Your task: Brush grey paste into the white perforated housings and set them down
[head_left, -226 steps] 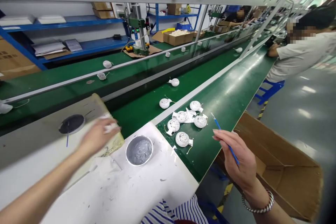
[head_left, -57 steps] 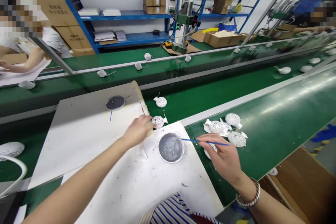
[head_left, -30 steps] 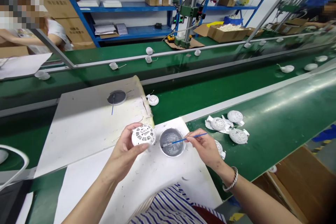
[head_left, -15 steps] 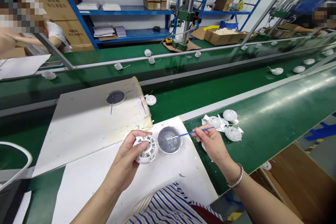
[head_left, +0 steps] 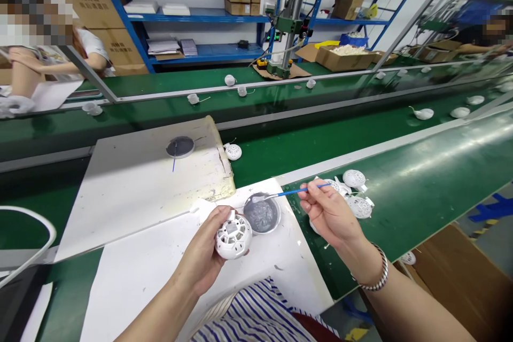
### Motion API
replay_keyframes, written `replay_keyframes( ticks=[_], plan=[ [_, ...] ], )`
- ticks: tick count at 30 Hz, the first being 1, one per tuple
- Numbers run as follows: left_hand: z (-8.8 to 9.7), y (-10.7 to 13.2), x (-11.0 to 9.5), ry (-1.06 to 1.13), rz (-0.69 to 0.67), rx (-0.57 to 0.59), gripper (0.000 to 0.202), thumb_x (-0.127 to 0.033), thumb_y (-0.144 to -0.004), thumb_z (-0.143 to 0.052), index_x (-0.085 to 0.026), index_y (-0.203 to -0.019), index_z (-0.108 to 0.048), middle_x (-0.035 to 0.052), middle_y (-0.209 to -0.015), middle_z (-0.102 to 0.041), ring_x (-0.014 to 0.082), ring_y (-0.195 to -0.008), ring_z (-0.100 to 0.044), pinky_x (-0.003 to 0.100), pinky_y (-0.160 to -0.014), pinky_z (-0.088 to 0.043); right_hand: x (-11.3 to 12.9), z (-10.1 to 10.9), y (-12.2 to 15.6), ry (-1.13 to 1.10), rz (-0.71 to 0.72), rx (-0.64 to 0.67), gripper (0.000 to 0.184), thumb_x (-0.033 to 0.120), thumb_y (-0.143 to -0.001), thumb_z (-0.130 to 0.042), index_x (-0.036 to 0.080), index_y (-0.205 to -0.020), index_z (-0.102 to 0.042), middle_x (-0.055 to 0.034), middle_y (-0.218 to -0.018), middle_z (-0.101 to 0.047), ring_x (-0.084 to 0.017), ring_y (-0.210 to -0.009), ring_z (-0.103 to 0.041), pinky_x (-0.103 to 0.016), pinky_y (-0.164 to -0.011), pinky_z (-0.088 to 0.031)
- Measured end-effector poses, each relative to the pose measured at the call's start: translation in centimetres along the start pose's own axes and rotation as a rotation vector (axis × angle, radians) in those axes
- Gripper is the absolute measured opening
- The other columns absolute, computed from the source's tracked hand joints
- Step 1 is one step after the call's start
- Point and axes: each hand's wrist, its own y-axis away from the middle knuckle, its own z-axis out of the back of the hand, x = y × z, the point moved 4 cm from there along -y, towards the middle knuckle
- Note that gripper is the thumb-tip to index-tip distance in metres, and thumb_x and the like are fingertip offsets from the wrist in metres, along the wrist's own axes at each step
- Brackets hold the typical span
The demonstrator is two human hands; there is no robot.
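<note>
My left hand (head_left: 206,251) grips a round white plastic housing (head_left: 233,243) with spoke-like openings, tilted over the white board. In my right hand (head_left: 331,214) is a thin blue-handled brush (head_left: 294,191), pinched near its rear end. The brush's pale tip is over the far side of a shallow round dish of grey paste (head_left: 262,216), which stands just right of the housing. I cannot tell whether the tip touches the paste. Several similar white housings (head_left: 355,178) lie on the green surface beyond my right hand, partly hidden by it.
A second grey dish (head_left: 180,147) with a blue stick lies on the farther white board (head_left: 140,181). One white housing (head_left: 233,152) sits at that board's edge. White parts (head_left: 424,113) dot the green belts. Another person's arm (head_left: 92,56) is at far left. A cardboard box (head_left: 444,278) stands low at right.
My left hand has turned the housing and shifted it slightly right and nearer. The brush tip has moved up toward the dish's far rim, and my right hand has shifted right.
</note>
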Motion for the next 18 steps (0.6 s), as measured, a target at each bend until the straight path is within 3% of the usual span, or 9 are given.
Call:
replay_keyframes(
  ticks=[6,12,18],
  plan=[
    [-0.3,0.3,0.0,0.007,-0.028,0.032,0.027,-0.041,-0.076,-0.061,-0.021,-0.092,-0.056,0.0043,-0.096,-0.056,0.0187,-0.079,-0.056,0.034,-0.06,-0.054,0.9,-2.5,1.2,0.173,0.132,0.103,0.019,0.03,-0.073,-0.068,0.018,-0.07,-0.054,-0.0005,-0.074,-0.063,-0.008,-0.06,-0.059,-0.018,-0.051,-0.045],
    [-0.2,0.4,-0.3,-0.049,-0.076,0.049,0.026,-0.042,-0.078,-0.058,-0.02,-0.091,-0.058,0.0034,-0.095,-0.056,0.016,-0.08,-0.054,0.022,-0.057,-0.045,0.3,-2.5,1.7,0.298,0.175,0.142,0.017,0.029,-0.076,-0.065,0.017,-0.073,-0.054,-0.0016,-0.075,-0.063,-0.008,-0.057,-0.058,-0.021,-0.054,-0.048],
    [-0.1,0.4,-0.3,-0.061,-0.115,0.072,0.026,-0.045,-0.08,-0.054,-0.02,-0.087,-0.057,0.0026,-0.098,-0.056,0.0143,-0.08,-0.052,0.021,-0.059,-0.041,0.6,-2.5,2.4,0.441,0.292,0.157,0.013,0.026,-0.078,-0.063,0.017,-0.074,-0.054,-0.0027,-0.076,-0.064,-0.008,-0.058,-0.059,-0.021,-0.054,-0.049]
  ],
)
